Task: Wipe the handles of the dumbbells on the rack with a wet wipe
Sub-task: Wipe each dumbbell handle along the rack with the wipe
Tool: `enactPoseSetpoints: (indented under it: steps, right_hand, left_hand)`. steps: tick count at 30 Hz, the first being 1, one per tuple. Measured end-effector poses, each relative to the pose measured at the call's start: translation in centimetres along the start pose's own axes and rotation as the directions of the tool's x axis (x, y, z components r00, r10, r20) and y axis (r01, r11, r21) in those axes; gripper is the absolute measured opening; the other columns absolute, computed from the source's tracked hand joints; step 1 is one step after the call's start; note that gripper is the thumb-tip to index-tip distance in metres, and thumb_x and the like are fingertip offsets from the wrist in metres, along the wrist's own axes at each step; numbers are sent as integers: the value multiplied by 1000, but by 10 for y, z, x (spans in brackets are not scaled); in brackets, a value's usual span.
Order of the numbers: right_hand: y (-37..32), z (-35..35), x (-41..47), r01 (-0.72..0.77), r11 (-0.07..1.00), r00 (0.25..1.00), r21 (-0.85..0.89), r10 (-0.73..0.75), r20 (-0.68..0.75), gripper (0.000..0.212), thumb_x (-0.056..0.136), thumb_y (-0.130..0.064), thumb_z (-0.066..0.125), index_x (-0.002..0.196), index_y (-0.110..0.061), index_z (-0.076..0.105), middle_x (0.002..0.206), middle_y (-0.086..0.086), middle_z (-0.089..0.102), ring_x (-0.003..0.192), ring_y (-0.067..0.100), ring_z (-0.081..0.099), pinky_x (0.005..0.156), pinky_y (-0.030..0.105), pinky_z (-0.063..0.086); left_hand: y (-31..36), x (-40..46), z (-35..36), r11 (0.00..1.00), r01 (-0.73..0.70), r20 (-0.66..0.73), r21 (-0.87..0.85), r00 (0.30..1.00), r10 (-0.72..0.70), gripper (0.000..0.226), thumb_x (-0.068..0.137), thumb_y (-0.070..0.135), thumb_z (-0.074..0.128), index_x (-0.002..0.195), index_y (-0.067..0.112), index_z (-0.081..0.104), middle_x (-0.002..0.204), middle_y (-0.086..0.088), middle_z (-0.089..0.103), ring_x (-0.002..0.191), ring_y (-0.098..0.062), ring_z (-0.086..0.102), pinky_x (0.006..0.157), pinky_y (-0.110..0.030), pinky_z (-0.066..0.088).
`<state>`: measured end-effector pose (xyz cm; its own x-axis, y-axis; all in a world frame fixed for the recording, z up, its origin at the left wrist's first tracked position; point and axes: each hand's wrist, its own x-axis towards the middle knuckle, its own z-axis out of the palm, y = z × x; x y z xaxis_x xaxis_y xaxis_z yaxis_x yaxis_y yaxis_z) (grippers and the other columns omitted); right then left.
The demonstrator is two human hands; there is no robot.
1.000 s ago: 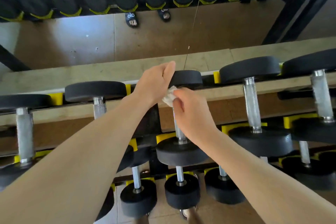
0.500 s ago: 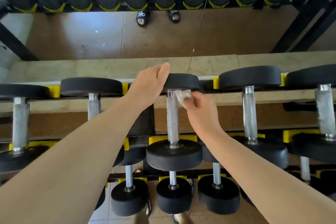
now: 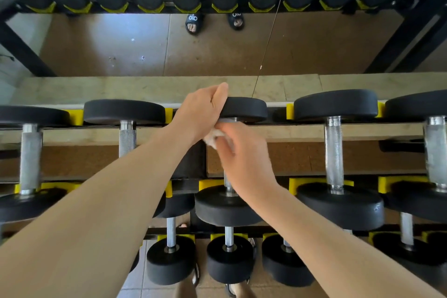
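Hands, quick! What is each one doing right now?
Left hand: fingers closed over the far end of the middle dumbbell, steadying it.
Right hand: closed on the white wipe, pressed on that dumbbell's handle.

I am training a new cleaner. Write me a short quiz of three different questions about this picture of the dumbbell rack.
1. True or false: the left hand rests on the far head of the middle dumbbell.
2. Which hand holds the wet wipe? A) left B) right C) neither
3. Fill in: the dumbbell heads sit in cradles coloured ____.

Key
1. True. The left hand lies against that black head.
2. B. The right hand presses the white wipe at the upper end of the handle.
3. Yellow.
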<state>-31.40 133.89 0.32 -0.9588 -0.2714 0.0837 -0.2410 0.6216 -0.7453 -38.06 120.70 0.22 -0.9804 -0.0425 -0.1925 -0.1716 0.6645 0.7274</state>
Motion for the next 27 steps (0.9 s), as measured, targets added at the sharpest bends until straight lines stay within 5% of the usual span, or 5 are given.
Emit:
enactPoseSetpoints:
  steps: [4,9,14,18,27]
  right_hand:
    - [27,3,11,487,716,862,-499,-302,408,26,88,-19,69,113,-13,67,116,5,68,102,24,61,84,35,54]
    - [49,-13,-5,647,679,714,-346,-382,586,26,80,-11,76,104,-11,66,108,4,63,98,17,58,75,28,56]
    - [50,-33,-11,-99,992,978,-79,112,175,11,98,-24,55,103,-20,63,93,-9,63,81,-2,58,72,10,45]
    - [39,-12,-2,-803,567,572,181,652,497,13,98,-16,53,95,-10,64,84,4,60,70,13,53,65,24,44]
    - [20,-41,-28,-380,918,774,-116,384,503,24,102,-16,42,106,-13,65,72,-6,53,56,0,54,47,10,37]
  left_hand:
    - [2,0,1,999,-16,16,28,1000,16,56,109,43,25,94,1,59,83,-19,60,76,-27,56,70,-39,46]
    - [1,-1,-1,1000,-25,26,15,999,25,58,109,43,25,90,-4,53,73,-14,48,68,-23,47,65,-37,38]
    - [-2,-1,1,1000,-11,34,-23,999,11,60,108,48,23,98,2,61,89,-22,63,84,-33,60,76,-47,49]
    - [-2,0,1,1000,-17,36,-25,999,18,61,108,47,23,95,0,60,87,-23,60,83,-34,58,69,-40,44]
    - [-2,-1,2,999,-21,30,-28,999,22,60,108,47,22,98,3,62,89,-21,63,85,-31,60,75,-45,49]
